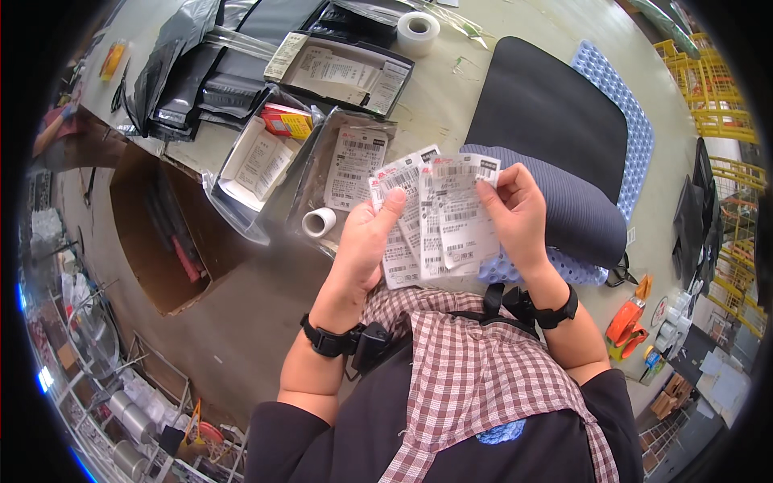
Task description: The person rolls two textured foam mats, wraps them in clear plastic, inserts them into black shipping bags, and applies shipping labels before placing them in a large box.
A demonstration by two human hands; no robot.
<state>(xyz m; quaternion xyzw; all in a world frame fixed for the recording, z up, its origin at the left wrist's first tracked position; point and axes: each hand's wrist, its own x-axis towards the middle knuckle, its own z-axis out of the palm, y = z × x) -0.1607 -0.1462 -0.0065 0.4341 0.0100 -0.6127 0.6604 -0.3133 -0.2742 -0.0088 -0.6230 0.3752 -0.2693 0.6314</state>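
A fan of printed labels (435,217) is gripped by the fingers of both the left hand (366,241) and the right hand (515,213), held above the worktop (451,97) just beside the dark cushion (547,121). A label could probably slip out and drop, since the fan is pinched only at its edges

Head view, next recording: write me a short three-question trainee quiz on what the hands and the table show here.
1. True or false: both hands grip the fanned stack of printed labels.
2. Which lies nearest the left hand? A) the small white tape roll B) the orange tape dispenser C) the large tape roll
3. Fill in: the right hand is above a folded dark grey ____ lying on the table.

Key: 1 true; 2 A; 3 mat, with a blue dimpled sheet under it.
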